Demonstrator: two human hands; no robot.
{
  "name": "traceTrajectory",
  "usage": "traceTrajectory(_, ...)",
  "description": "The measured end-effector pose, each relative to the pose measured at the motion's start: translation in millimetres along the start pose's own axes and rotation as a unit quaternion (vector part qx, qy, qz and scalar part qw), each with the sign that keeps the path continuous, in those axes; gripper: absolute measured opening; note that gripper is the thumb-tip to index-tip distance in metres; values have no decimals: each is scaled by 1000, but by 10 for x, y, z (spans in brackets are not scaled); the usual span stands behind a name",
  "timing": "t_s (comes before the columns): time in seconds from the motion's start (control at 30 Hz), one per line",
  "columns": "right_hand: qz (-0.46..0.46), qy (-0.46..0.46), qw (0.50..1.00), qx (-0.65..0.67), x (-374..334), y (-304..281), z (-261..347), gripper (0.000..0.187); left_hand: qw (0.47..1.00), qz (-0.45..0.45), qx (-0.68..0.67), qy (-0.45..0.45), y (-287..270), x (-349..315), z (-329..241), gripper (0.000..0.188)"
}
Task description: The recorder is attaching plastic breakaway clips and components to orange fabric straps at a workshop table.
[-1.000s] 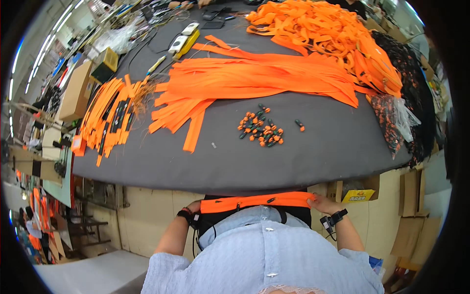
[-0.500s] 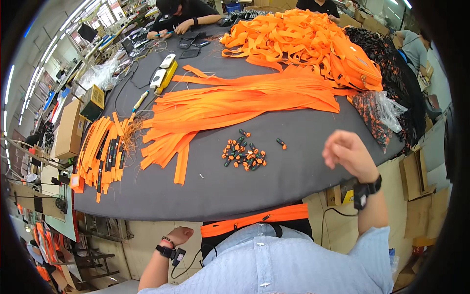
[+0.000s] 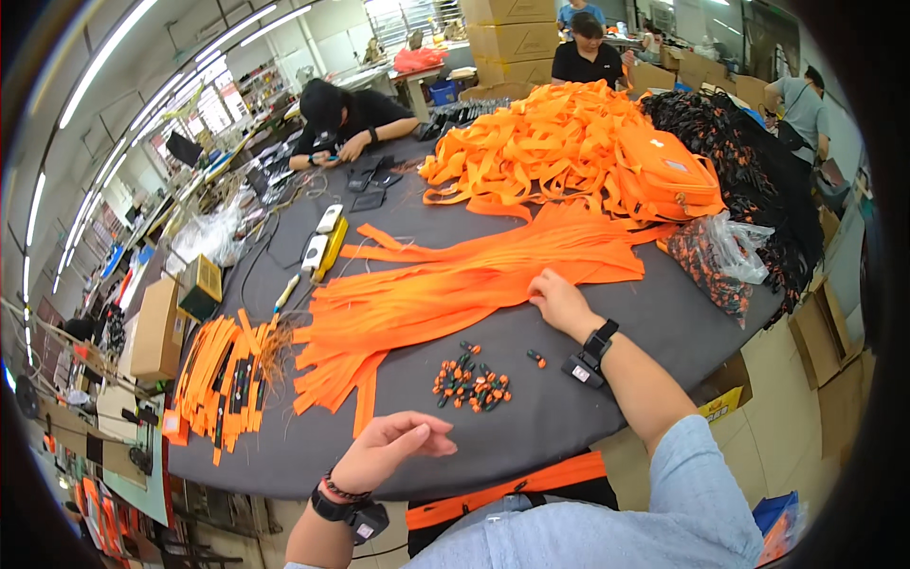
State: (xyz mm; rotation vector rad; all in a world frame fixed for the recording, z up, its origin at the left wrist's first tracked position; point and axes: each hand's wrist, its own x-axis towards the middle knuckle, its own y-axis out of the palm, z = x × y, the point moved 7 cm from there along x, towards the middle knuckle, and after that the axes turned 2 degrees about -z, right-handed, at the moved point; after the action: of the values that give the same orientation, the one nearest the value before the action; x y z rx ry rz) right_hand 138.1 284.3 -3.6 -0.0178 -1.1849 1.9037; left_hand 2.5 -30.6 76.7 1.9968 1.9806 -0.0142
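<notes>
Right hand (image 3: 559, 302): stretched out across the bench (image 3: 588, 417), fingers spread flat on the near edge of the fanned orange straps (image 3: 474, 284); it presses on them but grips nothing, likely to steady or pick out 1 strap from the fan.
Left hand (image 3: 393, 448): hangs loosely open over the near bench edge, palm partly up, fingers curled, empty; it sits just short of the small clips.
Orange straps: laid side by side in a long fan across the bench middle, ends aligned toward the left, so single pieces can be drawn off.
Small clips (image 3: 471, 384): a loose cluster of orange and black pieces between the 2 hands, within reach of both.
Strap at waist (image 3: 507, 488): 1 orange strap lies across the person's front at the bench edge.
Finished bundle (image 3: 220, 375): straps with black fittings, stacked at the left edge.
Strap heap (image 3: 545, 142): a tangled orange pile at the far side, beside orange bags (image 3: 668, 171).
Co-worker (image 3: 346, 119): seated across the bench, hands busy on small parts.
</notes>
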Motion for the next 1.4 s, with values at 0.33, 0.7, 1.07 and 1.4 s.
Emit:
traceTrajectory(0.33, 133, -59, 943, 300, -154, -586, 589, 4, 730, -163, 535, 394, 335, 1458, -586, 34)
traceTrajectory(0.7, 190, -91, 927, 309, -165, -717, 253, 20, 801, -212, 538, 152, -867, 830, -832, 20)
traceTrajectory(1.07, 260, -42, 885, 384, -336, -474, 574, 21, 719, -285, 628, -88, -635, -1240, -1040, 21)
traceTrajectory(1.4, 326, -66, 808, 486, -671, -88, 1195, 14, 935, -116, 333, -41, -238, -443, -13, 33)
